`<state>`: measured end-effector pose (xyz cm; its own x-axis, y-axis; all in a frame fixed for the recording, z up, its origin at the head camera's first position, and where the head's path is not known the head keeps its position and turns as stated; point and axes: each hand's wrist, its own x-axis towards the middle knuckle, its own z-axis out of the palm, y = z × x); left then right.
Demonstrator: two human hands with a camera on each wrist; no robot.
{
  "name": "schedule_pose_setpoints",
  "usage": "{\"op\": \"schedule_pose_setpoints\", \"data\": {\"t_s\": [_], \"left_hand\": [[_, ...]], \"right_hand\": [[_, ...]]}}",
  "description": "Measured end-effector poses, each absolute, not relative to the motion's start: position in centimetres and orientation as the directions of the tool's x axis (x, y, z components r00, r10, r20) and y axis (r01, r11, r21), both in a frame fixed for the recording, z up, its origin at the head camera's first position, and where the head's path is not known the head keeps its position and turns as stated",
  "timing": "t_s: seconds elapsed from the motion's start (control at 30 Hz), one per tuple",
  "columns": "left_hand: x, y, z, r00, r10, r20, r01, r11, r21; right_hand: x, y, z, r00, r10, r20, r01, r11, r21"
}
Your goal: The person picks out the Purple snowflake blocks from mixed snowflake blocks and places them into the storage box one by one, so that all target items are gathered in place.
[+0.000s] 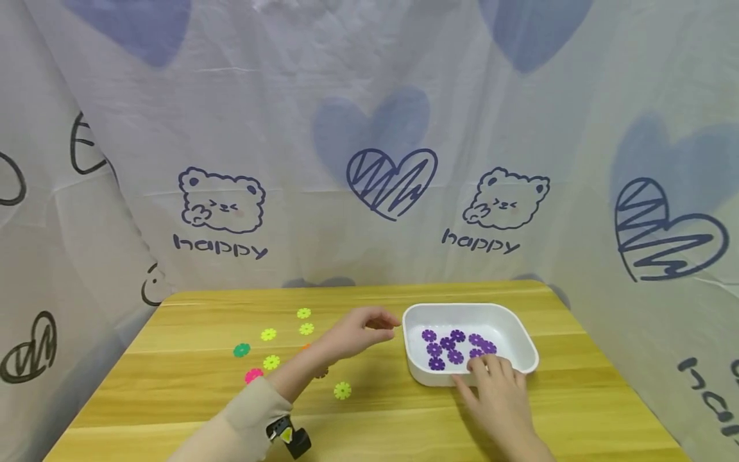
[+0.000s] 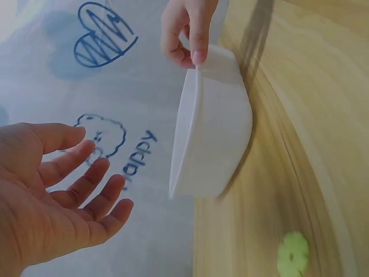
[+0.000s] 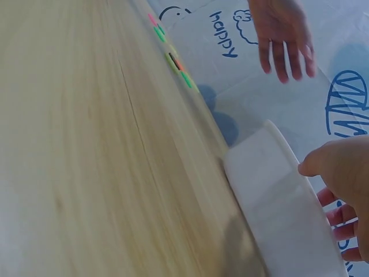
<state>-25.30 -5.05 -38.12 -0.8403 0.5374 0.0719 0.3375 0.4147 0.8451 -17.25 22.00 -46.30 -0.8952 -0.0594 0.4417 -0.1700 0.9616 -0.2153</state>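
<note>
A white plastic tub (image 1: pixel 430 378) stands on the wooden table with several purple, notched, flower-shaped discs (image 1: pixel 455 357) lying inside. My right hand (image 1: pixel 499 401) holds the tub's near rim, the thumb outside the wall and the fingers curled over into the tub. In the right wrist view the thumb (image 3: pixel 314 161) presses at the edge of the rim. Just left of the tub, in the air, is my left hand (image 1: pixel 360 332), its fingers loosely bent and nothing between them. The left wrist view shows its palm (image 2: pixel 40 208) bare, apart from the tub.
Left of the tub lie loose discs: several yellow-green ones (image 1: pixel 342 390), a green one (image 1: pixel 242 350) and a pink one (image 1: pixel 253 375). My left forearm partly covers an orange one (image 1: pixel 306 346). A printed curtain (image 1: pixel 300 128) hangs behind the table (image 1: pixel 369 430) and along both sides.
</note>
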Motion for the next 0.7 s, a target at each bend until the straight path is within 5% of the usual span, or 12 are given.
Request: {"op": "schedule_pose_setpoints", "data": {"t_s": [0.47, 0.7], "left_hand": [[-21.3, -14.0, -38.4, -0.932, 0.349, 0.097, 0.290, 0.560, 0.776], [-20.2, -18.0, -38.8, -0.961, 0.183, 0.206, 0.274, 0.711, 0.648]], "right_hand": [[-17.8, 24.7, -42.8, -0.868, -0.083, 0.489, -0.205, 0.958, -0.201], [-18.6, 25.9, -41.0, -0.863, -0.067, 0.500, -0.200, 0.955, -0.218]]}}
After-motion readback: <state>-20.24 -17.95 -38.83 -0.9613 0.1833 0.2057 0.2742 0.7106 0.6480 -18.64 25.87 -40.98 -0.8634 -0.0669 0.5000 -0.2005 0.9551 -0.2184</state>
